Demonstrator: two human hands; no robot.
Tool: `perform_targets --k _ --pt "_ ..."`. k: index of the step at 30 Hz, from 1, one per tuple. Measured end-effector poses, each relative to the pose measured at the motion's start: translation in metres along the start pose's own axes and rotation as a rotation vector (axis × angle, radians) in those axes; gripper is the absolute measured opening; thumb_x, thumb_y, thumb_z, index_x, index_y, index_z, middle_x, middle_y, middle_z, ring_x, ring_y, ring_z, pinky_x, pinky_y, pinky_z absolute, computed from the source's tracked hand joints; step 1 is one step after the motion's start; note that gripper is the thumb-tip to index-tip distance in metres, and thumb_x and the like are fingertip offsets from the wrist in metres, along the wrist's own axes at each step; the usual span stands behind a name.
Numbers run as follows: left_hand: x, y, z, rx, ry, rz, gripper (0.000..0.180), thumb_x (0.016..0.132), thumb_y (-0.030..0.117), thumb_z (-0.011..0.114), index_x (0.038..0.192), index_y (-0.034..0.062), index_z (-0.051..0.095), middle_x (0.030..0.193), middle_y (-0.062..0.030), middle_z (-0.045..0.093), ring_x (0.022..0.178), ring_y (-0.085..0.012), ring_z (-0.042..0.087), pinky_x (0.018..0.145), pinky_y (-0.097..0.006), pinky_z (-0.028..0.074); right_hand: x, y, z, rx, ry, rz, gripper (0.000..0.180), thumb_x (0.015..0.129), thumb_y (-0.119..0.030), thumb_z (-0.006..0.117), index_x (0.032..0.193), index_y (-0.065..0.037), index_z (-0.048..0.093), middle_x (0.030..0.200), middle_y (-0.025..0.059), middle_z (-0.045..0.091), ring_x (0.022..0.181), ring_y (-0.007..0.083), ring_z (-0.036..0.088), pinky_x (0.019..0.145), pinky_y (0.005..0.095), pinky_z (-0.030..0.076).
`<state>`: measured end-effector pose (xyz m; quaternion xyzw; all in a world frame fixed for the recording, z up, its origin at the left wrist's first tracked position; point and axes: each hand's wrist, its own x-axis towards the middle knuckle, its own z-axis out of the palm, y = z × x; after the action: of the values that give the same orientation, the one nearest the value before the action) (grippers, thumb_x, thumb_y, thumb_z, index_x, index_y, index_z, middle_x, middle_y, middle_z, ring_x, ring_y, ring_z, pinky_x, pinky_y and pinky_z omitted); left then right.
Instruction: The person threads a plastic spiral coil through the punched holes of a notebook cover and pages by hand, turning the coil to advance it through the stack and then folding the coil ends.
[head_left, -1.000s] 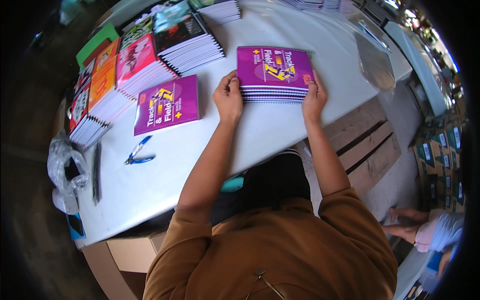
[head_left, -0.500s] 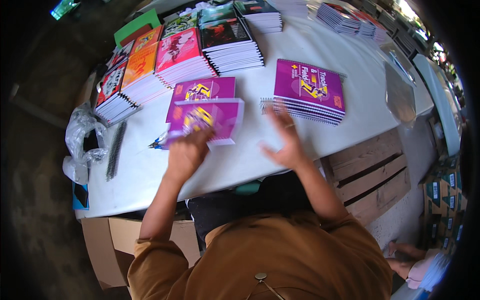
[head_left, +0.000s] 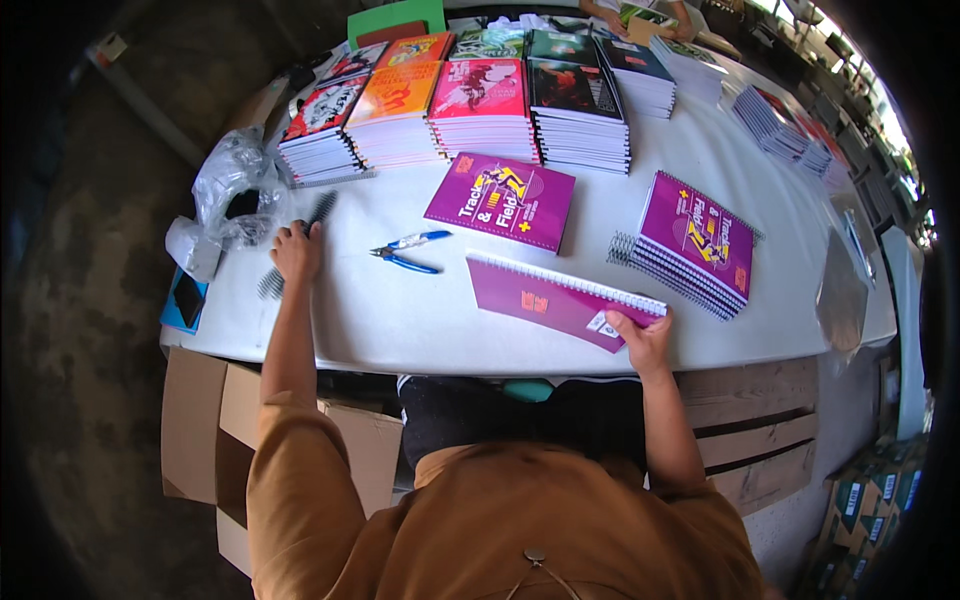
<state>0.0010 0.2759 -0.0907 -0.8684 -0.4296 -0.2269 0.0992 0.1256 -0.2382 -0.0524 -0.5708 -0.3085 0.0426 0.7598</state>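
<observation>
My right hand (head_left: 643, 338) grips the near right corner of a purple notebook (head_left: 555, 298) that lies back cover up near the table's front edge, its punched edge facing away from me. My left hand (head_left: 296, 250) reaches far left and rests on dark spiral binding coils (head_left: 300, 235) lying on the white table (head_left: 400, 310). Blue-handled pliers (head_left: 408, 253) lie between my hands. Another purple notebook (head_left: 500, 199) lies face up further back. A stack of spiral-bound purple notebooks (head_left: 695, 243) sits to the right.
Stacks of colourful notebooks (head_left: 470, 110) line the table's far side. A crumpled clear plastic bag (head_left: 232, 195) lies at the left edge, a clear sleeve (head_left: 840, 295) at the right. Cardboard boxes (head_left: 215, 420) stand below left, a wooden pallet (head_left: 770, 430) below right.
My left hand let go of the purple notebook and reached left to the coils. My right hand took hold of that notebook, which now lies flipped near the front edge.
</observation>
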Motion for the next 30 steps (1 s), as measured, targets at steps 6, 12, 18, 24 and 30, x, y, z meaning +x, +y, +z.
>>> perform_targets --k 6,12,18,24,30 --pt "-0.018 0.068 -0.028 -0.257 -0.011 0.285 0.027 0.084 0.036 0.057 0.090 0.0102 0.061 0.091 -0.0105 0.061 0.081 -0.0321 0.060 0.068 -0.041 0.048 -0.006 -0.001 -0.012 -0.060 -0.120 0.096 0.029 0.079 -0.003 0.067 0.105 0.005 0.060 0.094 0.0072 0.064 0.082 0.0100 0.059 0.075 0.0232 0.047" --pt "0.007 0.091 -0.103 -0.541 0.052 0.279 0.021 0.081 0.020 0.062 0.093 0.0046 0.054 0.076 -0.0124 0.063 0.072 -0.0321 0.061 0.063 -0.041 0.047 0.000 -0.012 -0.013 -0.089 -0.071 0.093 0.027 0.080 -0.001 0.065 0.107 0.003 0.061 0.096 0.0071 0.065 0.085 0.0083 0.057 0.076 0.0221 0.046" --pt "-0.078 0.156 -0.182 -1.175 -0.814 0.439 0.028 0.084 0.019 0.042 0.106 0.0047 0.054 0.068 0.0029 0.037 0.062 -0.0074 0.032 0.056 -0.022 0.029 0.001 -0.008 -0.016 -0.057 -0.074 0.117 0.029 0.080 -0.001 0.065 0.108 0.004 0.061 0.097 0.0070 0.065 0.085 0.0080 0.057 0.077 0.0225 0.047" --pt "-0.125 0.162 -0.174 -1.108 -1.126 0.518 0.071 0.090 0.032 0.054 0.144 0.0080 0.014 0.071 -0.0011 0.048 0.067 -0.0101 0.043 0.062 -0.025 0.036 0.002 -0.016 -0.009 -0.114 -0.102 0.051 0.029 0.079 -0.003 0.066 0.107 0.003 0.061 0.096 0.0056 0.065 0.084 0.0081 0.057 0.077 0.0228 0.047" --pt "-0.112 0.161 -0.175 -1.177 -0.697 0.560 0.028 0.094 0.028 0.048 0.090 0.0006 0.052 0.068 -0.0074 0.050 0.064 -0.0152 0.045 0.065 -0.028 0.041 -0.003 -0.008 -0.015 -0.111 -0.143 0.098 0.026 0.081 -0.003 0.064 0.106 0.002 0.062 0.090 0.0032 0.066 0.079 0.0065 0.056 0.072 0.0212 0.046"
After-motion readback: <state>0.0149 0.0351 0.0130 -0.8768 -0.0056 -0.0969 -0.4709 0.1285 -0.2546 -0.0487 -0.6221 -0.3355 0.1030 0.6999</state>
